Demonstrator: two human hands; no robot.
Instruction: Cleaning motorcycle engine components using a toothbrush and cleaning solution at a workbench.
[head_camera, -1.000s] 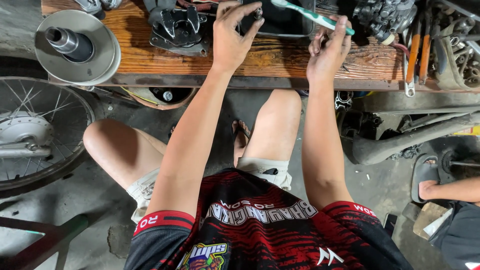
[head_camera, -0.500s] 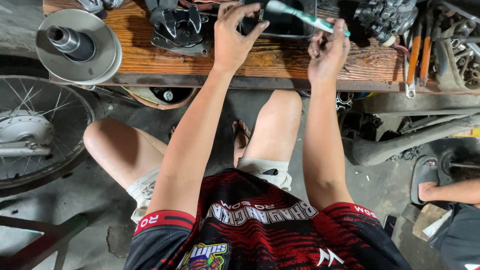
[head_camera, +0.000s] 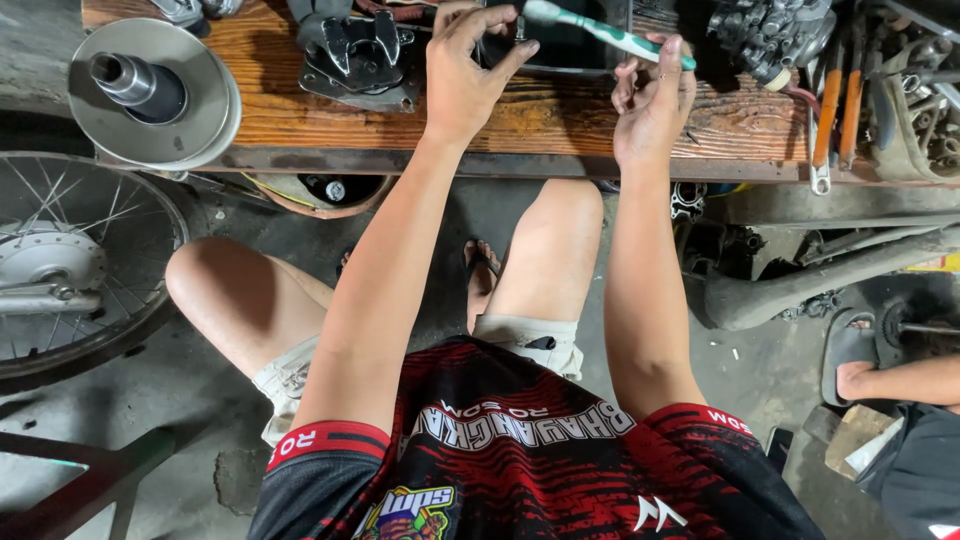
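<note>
My right hand (head_camera: 652, 98) grips a green and white toothbrush (head_camera: 600, 32) by its handle, the bristle end pointing left over a dark tray (head_camera: 570, 45) on the wooden bench (head_camera: 540, 120). My left hand (head_camera: 468, 70) rests at the tray's left edge, its fingertips pinched on a small dark part that I can hardly make out. Both forearms reach up from my lap over my bare knees.
A round metal pulley disc (head_camera: 150, 95) sits at the bench's left end, a dark metal bracket part (head_camera: 358, 55) beside it. Engine parts (head_camera: 770, 35) and orange-handled tools (head_camera: 835, 100) lie at the right. A spoked wheel (head_camera: 70, 270) stands at left. Another person's foot (head_camera: 880, 375) shows at right.
The toothbrush has shifted slightly left and down over the tray. My left hand's fingers have curled closer on the small part.
</note>
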